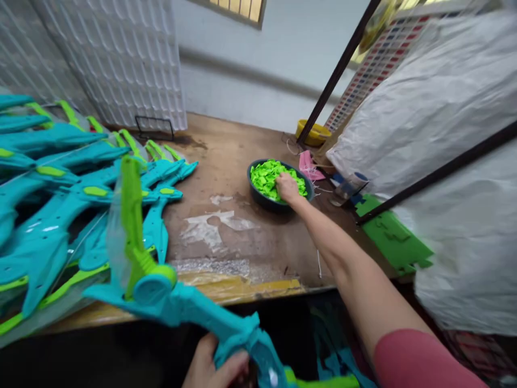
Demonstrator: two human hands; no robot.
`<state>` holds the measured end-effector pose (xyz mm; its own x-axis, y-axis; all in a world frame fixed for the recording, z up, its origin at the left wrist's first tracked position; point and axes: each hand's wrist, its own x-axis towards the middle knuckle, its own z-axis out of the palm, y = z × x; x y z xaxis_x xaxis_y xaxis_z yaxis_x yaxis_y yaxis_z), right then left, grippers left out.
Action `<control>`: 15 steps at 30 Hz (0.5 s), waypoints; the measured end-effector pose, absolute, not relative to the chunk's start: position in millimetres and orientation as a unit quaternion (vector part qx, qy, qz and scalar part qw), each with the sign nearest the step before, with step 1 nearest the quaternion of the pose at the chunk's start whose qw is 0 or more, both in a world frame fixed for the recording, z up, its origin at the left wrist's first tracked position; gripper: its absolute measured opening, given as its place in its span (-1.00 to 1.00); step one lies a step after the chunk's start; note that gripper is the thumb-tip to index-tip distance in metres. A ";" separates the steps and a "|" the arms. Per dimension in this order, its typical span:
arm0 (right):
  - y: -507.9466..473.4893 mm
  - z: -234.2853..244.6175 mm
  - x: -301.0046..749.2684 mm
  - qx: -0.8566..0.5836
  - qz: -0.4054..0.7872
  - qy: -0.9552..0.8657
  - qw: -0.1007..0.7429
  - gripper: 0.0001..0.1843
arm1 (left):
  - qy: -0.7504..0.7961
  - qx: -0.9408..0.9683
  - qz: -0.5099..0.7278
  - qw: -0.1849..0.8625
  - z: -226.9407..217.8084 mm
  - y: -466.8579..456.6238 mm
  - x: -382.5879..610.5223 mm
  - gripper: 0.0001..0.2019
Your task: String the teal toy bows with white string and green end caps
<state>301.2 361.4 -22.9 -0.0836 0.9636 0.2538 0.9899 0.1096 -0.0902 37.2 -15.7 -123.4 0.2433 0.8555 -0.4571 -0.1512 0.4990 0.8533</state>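
Observation:
My left hand (214, 366) is closed round the grip of a teal toy bow (189, 307) with a lime-green limb (131, 215), held low at the table's front edge. My right hand (287, 187) reaches out into a dark round bowl (258, 194) filled with small lime-green plastic pieces (266, 178). Its fingers are curled down among the pieces; what they hold, if anything, is hidden.
A pile of teal and green toy bows (60, 199) covers the left of the worn wooden table (226, 237). Large white plastic bags (444, 134) fill the right. A green flat part (393, 237), a yellow bowl (313, 132) and white grid panels (121, 59) stand around.

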 end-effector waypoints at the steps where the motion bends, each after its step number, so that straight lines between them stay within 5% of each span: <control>1: 361.6 -24.0 303.1 -0.668 -0.047 -0.732 0.126 -0.62 | 0.491 0.376 0.365 0.696 -113.9 -9.8 39.9 -0.65; 15: 331.8 -1.0 332.1 -0.681 0.051 -0.691 0.239 -0.63 | 0.444 0.371 0.395 0.713 -104.7 -13.6 60.3 -0.72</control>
<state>332.1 331.8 -1.0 0.0408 0.9647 0.2602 0.9155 0.0682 -0.3965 60.3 -13.6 -104.7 0.2935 0.8933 -0.3405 -0.2337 0.4124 0.8805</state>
